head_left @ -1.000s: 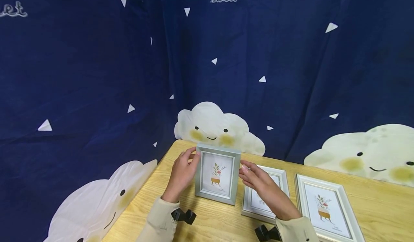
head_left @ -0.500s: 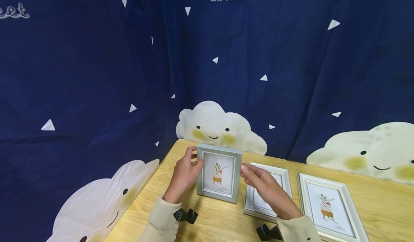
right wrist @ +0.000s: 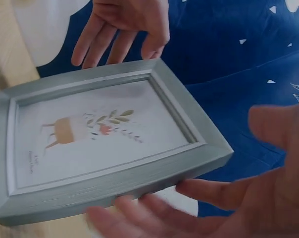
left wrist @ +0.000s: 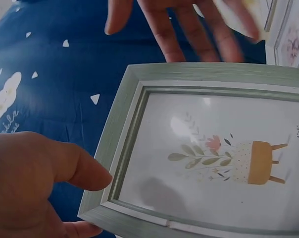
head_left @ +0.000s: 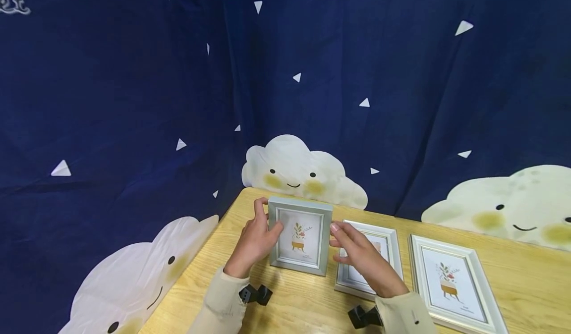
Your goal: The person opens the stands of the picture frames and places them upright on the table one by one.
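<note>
One edge of the green frame (head_left: pixel 300 237) is pinched in my left hand (head_left: pixel 254 241); my right hand (head_left: pixel 361 252) spreads its fingers at the opposite edge. Below the frame: wooden table (head_left: pixel 296 311); to its right: two white frames (head_left: pixel 450 282); behind it: blue curtain (head_left: pixel 321 51).

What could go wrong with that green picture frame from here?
The green frame might tip or drop if the left hand slips, since the thumb of the right hand stands clear of it. Lowering the right hand could bump the nearer white frame lying below it.
</note>
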{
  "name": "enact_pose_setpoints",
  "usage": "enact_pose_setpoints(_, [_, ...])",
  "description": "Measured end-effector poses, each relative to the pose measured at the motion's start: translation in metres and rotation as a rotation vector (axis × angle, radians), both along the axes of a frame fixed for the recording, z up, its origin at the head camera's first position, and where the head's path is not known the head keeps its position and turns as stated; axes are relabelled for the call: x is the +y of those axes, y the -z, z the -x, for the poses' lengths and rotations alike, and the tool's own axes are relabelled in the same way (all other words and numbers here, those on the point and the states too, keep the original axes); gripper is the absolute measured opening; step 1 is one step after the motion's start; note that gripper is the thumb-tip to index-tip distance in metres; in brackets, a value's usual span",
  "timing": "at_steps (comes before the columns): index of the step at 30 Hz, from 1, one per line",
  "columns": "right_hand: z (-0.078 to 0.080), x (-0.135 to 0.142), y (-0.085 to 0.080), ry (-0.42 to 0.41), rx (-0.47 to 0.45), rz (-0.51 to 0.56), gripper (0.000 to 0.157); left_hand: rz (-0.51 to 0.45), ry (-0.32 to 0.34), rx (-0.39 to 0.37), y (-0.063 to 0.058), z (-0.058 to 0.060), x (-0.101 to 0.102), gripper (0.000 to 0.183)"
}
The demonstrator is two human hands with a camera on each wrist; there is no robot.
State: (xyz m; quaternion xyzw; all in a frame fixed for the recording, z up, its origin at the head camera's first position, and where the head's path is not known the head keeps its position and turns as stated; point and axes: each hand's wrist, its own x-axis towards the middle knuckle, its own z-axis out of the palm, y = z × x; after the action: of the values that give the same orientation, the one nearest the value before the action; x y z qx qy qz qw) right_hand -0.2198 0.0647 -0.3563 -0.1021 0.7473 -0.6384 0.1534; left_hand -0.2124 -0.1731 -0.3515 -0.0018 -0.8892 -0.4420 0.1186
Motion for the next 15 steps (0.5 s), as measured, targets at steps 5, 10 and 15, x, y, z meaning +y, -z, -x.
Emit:
enact_pose_setpoints(5, [-0.0026, -0.0053, 0.0071, 0.006, -0.043, -0.036, 0.059, 0.004, 0.000, -0.018, 0.0020, -0.0002, -0.0002, 0.053])
enact_pose_setpoints(10, [-0.0033, -0.0077, 0.0100, -0.009, -0.039, -0.044, 0.056, -0.010, 0.013, -0.029, 0.0021, 0.0007, -0.0006, 0.054])
enact_pose_setpoints(15, [-0.0011, -0.0091, 0.0110, -0.022, -0.024, -0.041, 0.052, -0.002, 0.000, -0.024, 0.0015, 0.0020, -0.0025, 0.049])
